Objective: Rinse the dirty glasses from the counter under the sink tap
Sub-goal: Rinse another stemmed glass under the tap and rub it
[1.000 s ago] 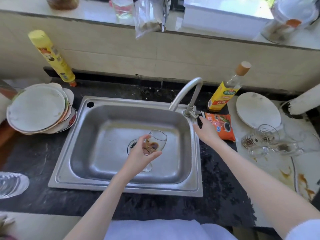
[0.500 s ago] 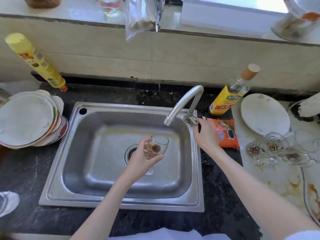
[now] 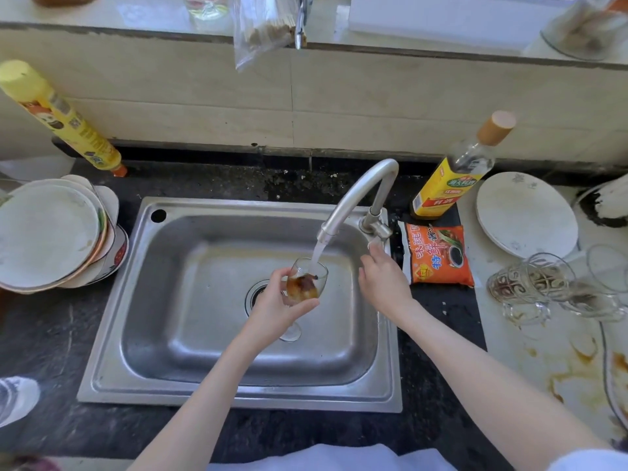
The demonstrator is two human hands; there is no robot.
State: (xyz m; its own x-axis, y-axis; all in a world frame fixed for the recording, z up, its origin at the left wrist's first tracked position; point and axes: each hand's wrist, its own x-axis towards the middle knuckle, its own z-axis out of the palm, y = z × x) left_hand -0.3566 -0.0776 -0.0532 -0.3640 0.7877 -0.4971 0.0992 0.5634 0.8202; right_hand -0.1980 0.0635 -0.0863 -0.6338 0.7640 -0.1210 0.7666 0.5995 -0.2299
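Note:
My left hand grips a stemmed glass by its bowl over the steel sink, near the drain. The glass stands upright and holds brown residue and water. The tap runs, and its stream falls straight into the glass. My right hand is beside the tap base, its fingertips at the tap's lever, fingers fairly straight. Several dirty glasses lie on the stained white counter at the right.
A stack of plates sits left of the sink, with a yellow bottle behind it. An orange sauce packet, a yellow-labelled bottle and a white plate lie right of the tap. A shoe shows at lower left.
The tap spout has swung left over the sink and water now runs. My left hand raised the glass under the stream, and brown water has gathered in it.

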